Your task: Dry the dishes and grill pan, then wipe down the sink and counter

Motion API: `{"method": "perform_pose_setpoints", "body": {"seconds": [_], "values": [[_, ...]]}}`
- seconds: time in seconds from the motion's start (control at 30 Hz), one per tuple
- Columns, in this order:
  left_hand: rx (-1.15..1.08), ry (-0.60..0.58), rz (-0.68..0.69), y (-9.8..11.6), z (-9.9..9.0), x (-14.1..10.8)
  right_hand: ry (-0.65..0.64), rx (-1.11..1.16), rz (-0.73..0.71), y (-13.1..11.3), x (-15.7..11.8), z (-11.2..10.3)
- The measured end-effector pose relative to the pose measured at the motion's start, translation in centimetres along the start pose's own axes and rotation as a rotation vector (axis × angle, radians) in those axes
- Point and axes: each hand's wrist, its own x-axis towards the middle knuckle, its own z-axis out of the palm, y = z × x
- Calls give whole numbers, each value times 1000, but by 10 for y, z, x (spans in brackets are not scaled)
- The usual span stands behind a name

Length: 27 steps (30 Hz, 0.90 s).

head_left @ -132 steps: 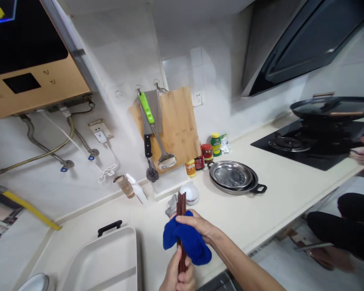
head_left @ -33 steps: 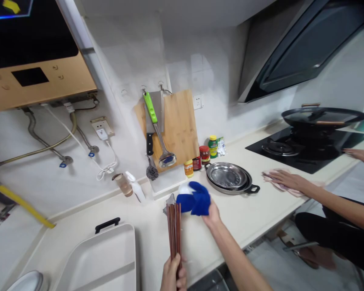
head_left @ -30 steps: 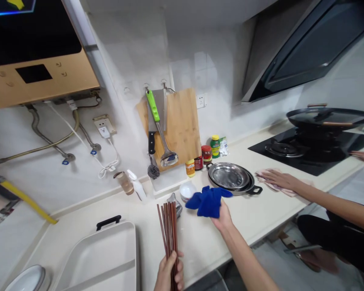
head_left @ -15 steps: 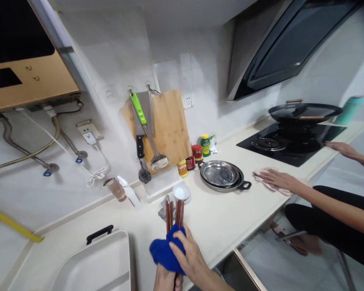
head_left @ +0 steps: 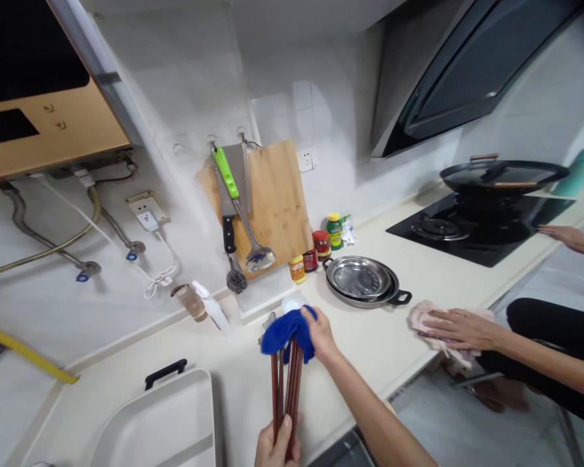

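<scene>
Chopsticks (head_left: 295, 381) up and away into cloth (head_left: 283, 329)

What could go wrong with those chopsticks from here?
The thin, reddish-brown, wooden-looking chopsticks fan out slightly above the left hand, so one might slip from its grip. The blue fabric cloth in the right hand covers their upper ends and could drag one loose. The small, round white bowl, partly hidden behind the cloth, might get knocked if the hands push forward.
</scene>
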Motion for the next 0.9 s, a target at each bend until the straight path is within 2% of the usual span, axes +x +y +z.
{"method": "perform_pose_setpoints", "body": {"seconds": [0.03, 0.1, 0.17, 0.23, 0.3, 0.37, 0.5, 0.57, 0.63, 0.73, 0.9], "values": [[-16, -16, 1, -4, 0, 0, 48, 146, 104, -2, 9, -6], [-84, -31, 3, -7, 0, 2, 74, 392, 219, -9, 15, -21], [-178, -8, 10, -6, 0, 4, 13, 502, 221, -18, 7, -35], [-254, 32, 37, 0, -1, 5, -42, 495, 165, -27, -13, -47], [-293, 65, 68, 5, -4, 5, -57, 386, 68, -31, -42, -53], [-293, 73, 58, 8, -6, 7, -133, 175, -76, -26, -75, -51], [-370, 63, 45, 0, -3, 15, -559, -350, -501, 6, -129, -33], [-412, 97, 117, -5, 0, 19, -646, -587, -690, 22, -141, -20], [-314, 144, 164, -9, 2, 21, -568, -792, -770, 31, -142, -8], [-122, 147, 154, -11, 3, 23, -397, -961, -786, 27, -132, 6], [-95, 91, 129, 3, 2, 19, -338, -903, -829, 17, -105, 19]]}}
